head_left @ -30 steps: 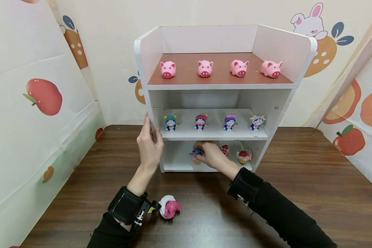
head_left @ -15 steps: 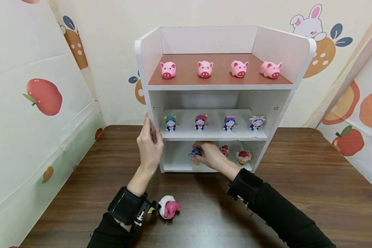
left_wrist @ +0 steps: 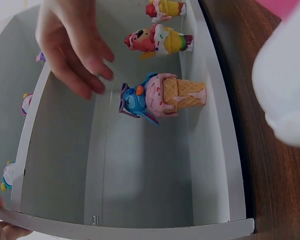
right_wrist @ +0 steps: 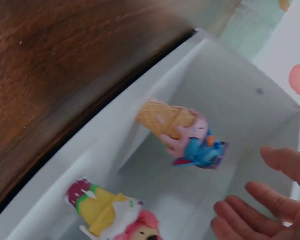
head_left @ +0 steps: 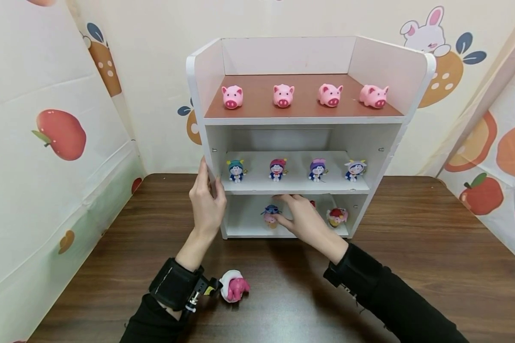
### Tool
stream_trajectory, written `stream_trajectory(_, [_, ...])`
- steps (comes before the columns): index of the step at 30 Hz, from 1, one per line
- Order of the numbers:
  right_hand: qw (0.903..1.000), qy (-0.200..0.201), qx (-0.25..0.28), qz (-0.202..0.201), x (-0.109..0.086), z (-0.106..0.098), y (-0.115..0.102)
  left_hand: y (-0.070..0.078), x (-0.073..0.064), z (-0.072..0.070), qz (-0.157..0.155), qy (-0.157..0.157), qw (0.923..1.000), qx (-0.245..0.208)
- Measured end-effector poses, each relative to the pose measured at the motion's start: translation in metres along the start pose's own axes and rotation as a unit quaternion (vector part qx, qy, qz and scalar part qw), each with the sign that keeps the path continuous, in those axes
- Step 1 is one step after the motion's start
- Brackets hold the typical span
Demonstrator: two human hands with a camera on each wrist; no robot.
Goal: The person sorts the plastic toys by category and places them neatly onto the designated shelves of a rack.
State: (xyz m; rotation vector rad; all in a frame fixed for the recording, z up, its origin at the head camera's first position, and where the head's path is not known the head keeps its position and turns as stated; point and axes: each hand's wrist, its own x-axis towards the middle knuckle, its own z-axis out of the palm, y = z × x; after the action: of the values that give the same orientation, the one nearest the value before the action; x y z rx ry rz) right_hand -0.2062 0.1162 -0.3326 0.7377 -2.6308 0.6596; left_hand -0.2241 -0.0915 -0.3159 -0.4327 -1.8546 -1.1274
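Note:
An ice-cream-cone figurine [head_left: 270, 217] with a blue long-eared character on pink scoops stands upright on the bottom shelf; both wrist views show it whole. My right hand [head_left: 305, 220] is just beside it, fingers spread; the right wrist view shows a gap between the fingertips [right_wrist: 251, 187] and the figurine. My left hand [head_left: 207, 202] holds the left side panel of the white shelf unit [head_left: 302, 120], thumb at its front edge, fingers along the outside. Farther right on that shelf are a yellow cone figurine [left_wrist: 171, 41], mostly hidden in the head view, and another cone figurine [head_left: 337, 217].
Pink pigs [head_left: 283, 95] line the top shelf. Small figures in hats [head_left: 277, 170] stand along the middle shelf, whose board lies just above my right hand. A white and pink toy [head_left: 235, 286] lies on the wooden table [head_left: 302, 309] beside my left wrist.
My right hand has let go of the blue-topped cone figurine, spread its fingers and drawn back slightly to the right. The figurine stays in place. My left hand has not moved.

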Motion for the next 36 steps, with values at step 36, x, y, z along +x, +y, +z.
stream_trajectory(36, [0.8549,0.512,0.077,0.033,-0.042,-0.085,0.042,0.001,-0.001,-0.001,0.003,-0.001,1.0,-0.002])
